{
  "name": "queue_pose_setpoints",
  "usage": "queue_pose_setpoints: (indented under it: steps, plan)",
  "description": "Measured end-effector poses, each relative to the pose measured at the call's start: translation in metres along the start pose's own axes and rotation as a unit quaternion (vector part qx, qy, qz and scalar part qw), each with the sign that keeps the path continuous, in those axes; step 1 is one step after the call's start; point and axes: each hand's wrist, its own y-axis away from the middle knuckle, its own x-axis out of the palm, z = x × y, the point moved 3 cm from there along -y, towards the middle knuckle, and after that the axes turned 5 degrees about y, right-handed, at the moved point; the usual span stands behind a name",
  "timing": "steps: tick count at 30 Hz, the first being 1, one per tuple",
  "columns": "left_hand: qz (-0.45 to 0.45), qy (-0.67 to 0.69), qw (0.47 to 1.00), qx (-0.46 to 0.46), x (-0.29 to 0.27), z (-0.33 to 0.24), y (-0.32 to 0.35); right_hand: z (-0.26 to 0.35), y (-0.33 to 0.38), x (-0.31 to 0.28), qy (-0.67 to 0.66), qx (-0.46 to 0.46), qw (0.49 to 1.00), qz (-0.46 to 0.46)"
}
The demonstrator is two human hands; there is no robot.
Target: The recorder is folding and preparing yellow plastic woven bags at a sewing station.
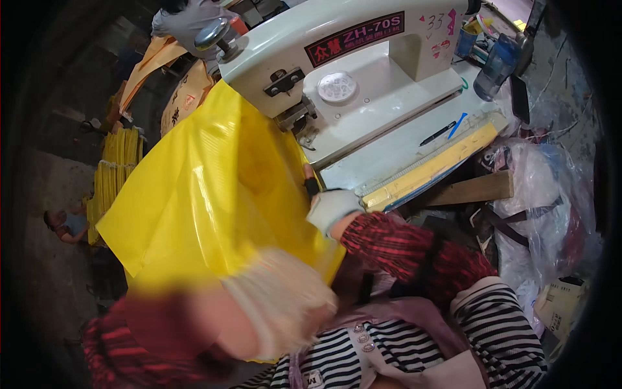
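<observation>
- Yellow plastic sheet (207,194), glossy and creased, drapes from under the head of the cream sewing machine (343,71) down over my lap; it covers the left half of the machine table (414,123).
- My right hand (330,209), in a pale work glove, pinches the sheet's right edge just beside the machine's foot (304,126), fingers closed on the plastic.
- My left hand (278,301), also gloved, is blurred and close to the camera; it lies against the lower part of the sheet, but I cannot tell whether it grips or only presses.
- On the table's front edge lies a yellow ruler (431,170), with a black pen (437,133) just behind it, both well apart from the sheet.
- A bluish bottle (495,65) stands at the far right of the table; clear plastic bags (544,194) pile up beside it on the right.
- More yellow material hangs in a stack (116,168) at the left.
- My judgement: to work this edge well I would keep the sheet flat and taut between both hands, hold the right edge square to the foot, and keep fingers clear of it.
</observation>
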Motion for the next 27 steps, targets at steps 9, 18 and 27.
queue_pose_setpoints:
  steps: [9,18,27]
  plan:
    - [-0.078,-0.08,0.992,-0.054,0.097,0.042,-0.086,0.016,-0.004,-0.067,0.047,-0.093,0.99,-0.093]
    - [-0.155,-0.181,0.969,0.069,0.004,0.11,-0.042,-0.011,0.027,-0.016,-0.064,-0.057,0.994,0.069]
    - [0.079,0.012,0.996,-0.045,0.058,0.06,-0.05,-0.003,-0.029,-0.037,0.194,-0.099,0.975,-0.044]
